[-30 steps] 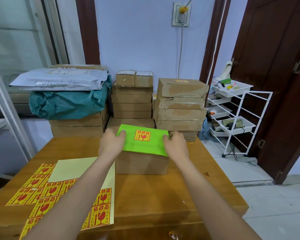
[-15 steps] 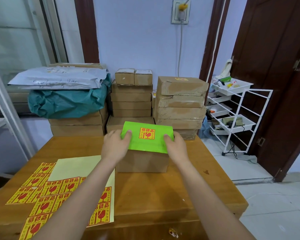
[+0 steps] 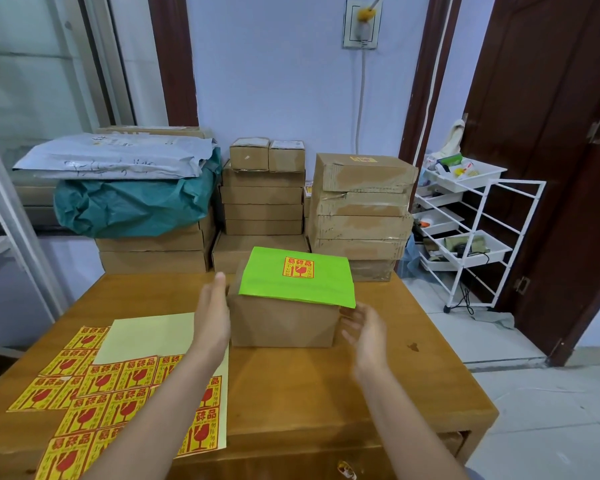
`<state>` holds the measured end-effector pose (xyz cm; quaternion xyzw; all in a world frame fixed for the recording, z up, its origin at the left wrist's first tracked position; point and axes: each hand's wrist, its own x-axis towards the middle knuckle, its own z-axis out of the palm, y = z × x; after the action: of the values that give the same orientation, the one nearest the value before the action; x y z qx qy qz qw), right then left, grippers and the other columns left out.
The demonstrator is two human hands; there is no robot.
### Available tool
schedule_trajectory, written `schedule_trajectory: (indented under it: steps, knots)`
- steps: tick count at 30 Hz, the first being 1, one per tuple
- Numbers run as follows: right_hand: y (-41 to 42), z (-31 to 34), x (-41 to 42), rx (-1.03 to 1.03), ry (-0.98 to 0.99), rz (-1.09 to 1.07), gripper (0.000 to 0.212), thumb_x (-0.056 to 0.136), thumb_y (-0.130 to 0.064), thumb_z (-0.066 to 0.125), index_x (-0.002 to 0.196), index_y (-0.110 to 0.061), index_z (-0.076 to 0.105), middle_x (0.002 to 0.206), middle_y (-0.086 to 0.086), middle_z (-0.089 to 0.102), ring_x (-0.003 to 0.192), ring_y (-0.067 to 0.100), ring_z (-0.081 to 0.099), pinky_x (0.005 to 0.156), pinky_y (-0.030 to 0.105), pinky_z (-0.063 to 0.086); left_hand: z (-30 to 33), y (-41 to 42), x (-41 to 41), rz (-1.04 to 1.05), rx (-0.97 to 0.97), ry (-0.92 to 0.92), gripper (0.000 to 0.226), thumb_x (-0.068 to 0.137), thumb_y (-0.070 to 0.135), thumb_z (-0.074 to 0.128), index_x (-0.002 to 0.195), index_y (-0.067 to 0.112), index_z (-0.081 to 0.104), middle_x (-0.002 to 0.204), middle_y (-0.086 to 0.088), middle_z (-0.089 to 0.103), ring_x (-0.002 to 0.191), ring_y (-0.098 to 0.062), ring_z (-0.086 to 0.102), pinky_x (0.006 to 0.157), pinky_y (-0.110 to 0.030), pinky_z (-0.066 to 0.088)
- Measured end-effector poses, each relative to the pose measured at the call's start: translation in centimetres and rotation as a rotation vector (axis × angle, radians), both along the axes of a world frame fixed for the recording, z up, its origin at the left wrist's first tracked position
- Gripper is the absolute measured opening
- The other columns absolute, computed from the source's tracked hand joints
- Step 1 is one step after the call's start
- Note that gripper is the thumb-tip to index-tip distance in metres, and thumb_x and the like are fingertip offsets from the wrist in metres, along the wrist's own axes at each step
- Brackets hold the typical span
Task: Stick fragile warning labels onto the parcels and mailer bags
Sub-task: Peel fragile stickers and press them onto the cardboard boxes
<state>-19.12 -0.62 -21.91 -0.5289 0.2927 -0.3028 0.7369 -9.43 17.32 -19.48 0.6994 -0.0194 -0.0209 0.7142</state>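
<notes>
On the wooden table (image 3: 326, 393) stands a brown cardboard box (image 3: 284, 322), and a flat bright green mailer bag (image 3: 298, 284) lies on top of it with a yellow and red fragile label (image 3: 299, 267) stuck on its upper face. The left hand (image 3: 212, 315) has straight fingers and lies flat against the left side of the box, while the right hand (image 3: 364, 329) is relaxed and holds nothing, just beside the right side of the box. A pale yellow backing sheet with yellow and red fragile stickers (image 3: 125, 393) lies on the table at the left, and stacked cardboard parcels (image 3: 361, 206) stand behind the table.
</notes>
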Motion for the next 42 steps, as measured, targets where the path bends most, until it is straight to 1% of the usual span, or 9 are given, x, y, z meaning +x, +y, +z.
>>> schedule_trajectory:
  steps: [4,8,11,16,23,27,31,37,42]
  knots:
    - [0.8,0.0,0.1,-0.099,-0.043,0.066,0.025,0.099,-0.010,0.037,0.103,-0.016,0.061,0.097,-0.001,0.064,0.090,0.012,0.059,0.075,0.024,0.048,-0.7,-0.3,-0.4,-0.031,-0.063,0.053,0.051,0.098,0.052,0.032,0.136,0.023,0.048,0.134,0.001,0.052,0.123,-0.018,0.047,0.106,-0.040,0.038]
    - [0.4,0.8,0.8,-0.248,0.000,0.098,0.027,0.097,-0.030,0.045,0.120,-0.025,0.059,0.121,-0.003,0.057,0.110,0.013,0.056,0.097,0.041,0.048,-0.4,-0.7,-0.9,-0.053,0.004,-0.042,0.040,0.099,0.046,0.034,0.130,0.027,0.050,0.126,0.002,0.054,0.114,-0.017,0.049,0.095,-0.037,0.042]
    - [0.1,1.8,0.5,-0.317,-0.015,0.070,0.026,0.099,-0.029,0.042,0.120,-0.025,0.057,0.121,-0.007,0.051,0.107,0.003,0.051,0.095,0.034,0.045,0.0,-0.9,-1.4,-0.049,0.037,-0.074,0.041,0.098,0.048,0.035,0.131,0.027,0.048,0.129,0.001,0.050,0.118,-0.019,0.047,0.101,-0.043,0.042]
    - [0.4,1.1,-0.3,-0.355,-0.017,0.047,0.027,0.098,-0.029,0.043,0.119,-0.025,0.059,0.121,-0.004,0.057,0.110,0.009,0.054,0.097,0.040,0.046,0.8,-1.1,-3.7,-0.070,-0.016,-0.124,0.017,0.102,0.038,0.033,0.115,0.035,0.042,0.098,0.021,0.047,0.090,0.001,0.046,0.068,-0.021,0.038]
    - [0.9,-0.3,-1.8,-0.329,-0.054,0.031,0.019,0.100,-0.025,0.041,0.105,-0.021,0.059,0.108,-0.003,0.063,0.103,0.013,0.057,0.094,0.040,0.048,-0.4,0.3,-5.3,-0.076,-0.044,-0.148,0.023,0.099,0.040,0.036,0.117,0.029,0.046,0.104,0.021,0.050,0.094,0.002,0.049,0.071,-0.023,0.043]
    - [1.5,-1.2,-2.4,-0.379,-0.086,-0.008,0.026,0.093,-0.047,0.041,0.097,-0.027,0.057,0.103,-0.002,0.060,0.100,0.019,0.055,0.086,0.035,0.045,-1.3,0.9,-6.1,-0.066,-0.054,-0.152,0.028,0.095,0.043,0.041,0.115,0.025,0.048,0.106,0.019,0.053,0.100,0.001,0.050,0.075,-0.023,0.045]
    - [2.0,-2.0,-2.8,-0.455,-0.088,-0.008,0.053,0.080,-0.069,0.029,0.115,-0.039,0.054,0.120,-0.011,0.056,0.114,0.007,0.051,0.095,0.031,0.043,-1.1,0.9,-6.3,-0.064,-0.048,-0.155,0.032,0.093,0.046,0.044,0.115,0.024,0.047,0.107,0.019,0.053,0.097,0.001,0.050,0.075,-0.025,0.045]
    - [1.7,-1.5,-3.9,-0.503,-0.148,-0.051,0.025,0.091,-0.040,0.041,0.093,-0.023,0.058,0.099,-0.002,0.055,0.090,0.000,0.052,0.082,0.025,0.040,0.0,0.8,-4.6,-0.093,0.008,-0.096,0.023,0.098,0.038,0.045,0.112,0.020,0.047,0.101,0.015,0.051,0.090,0.003,0.046,0.069,-0.022,0.038]
    - [0.4,-1.1,-3.2,-0.451,-0.156,0.102,0.027,0.101,-0.024,0.040,0.126,-0.029,0.051,0.124,-0.017,0.054,0.113,-0.010,0.048,0.090,0.009,0.040,-0.4,1.1,-4.8,0.152,0.056,-0.241,0.030,0.095,0.044,0.046,0.115,0.021,0.044,0.111,0.005,0.051,0.100,-0.010,0.049,0.074,-0.018,0.039]
